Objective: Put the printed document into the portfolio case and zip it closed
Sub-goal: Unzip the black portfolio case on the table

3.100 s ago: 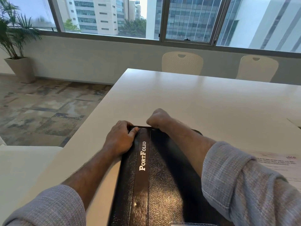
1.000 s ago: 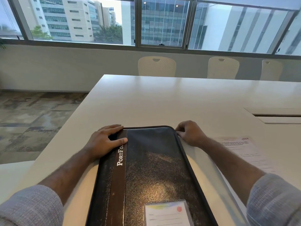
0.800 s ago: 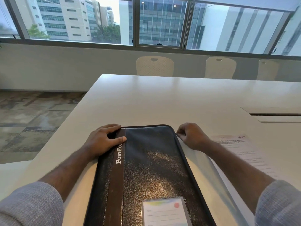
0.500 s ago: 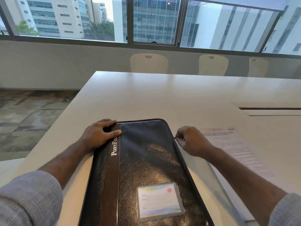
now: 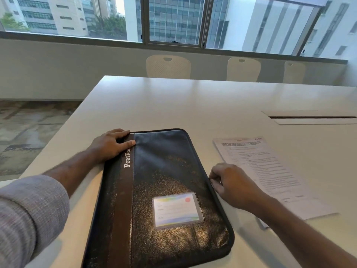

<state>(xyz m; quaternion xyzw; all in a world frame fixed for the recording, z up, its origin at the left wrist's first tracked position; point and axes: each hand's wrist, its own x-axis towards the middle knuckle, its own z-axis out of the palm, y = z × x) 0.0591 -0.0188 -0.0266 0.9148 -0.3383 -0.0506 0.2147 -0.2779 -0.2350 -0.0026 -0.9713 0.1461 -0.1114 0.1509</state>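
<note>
A black leather portfolio case (image 5: 164, 176) with a brown spine strip marked "PortFolio" and a clear label pocket (image 5: 176, 208) lies shut on the white table (image 5: 193, 105). My left hand (image 5: 110, 146) presses on its far left corner, fingers over the spine. My right hand (image 5: 231, 182) is pinched at the zipper on the case's right edge, about halfway down; the pull itself is hidden under my fingers. The printed document (image 5: 260, 167) lies flat on the table just right of the case, outside it, partly under my right forearm.
A cable slot (image 5: 313, 117) is cut into the table at the far right. Three white chairs (image 5: 168, 66) (image 5: 243, 68) (image 5: 293, 71) stand along the far side under the windows. The table's left edge drops to patterned floor (image 5: 29, 128).
My right hand has slid from the case's far edge, round the far right corner and down the right side. My left hand has stayed on the far left corner.
</note>
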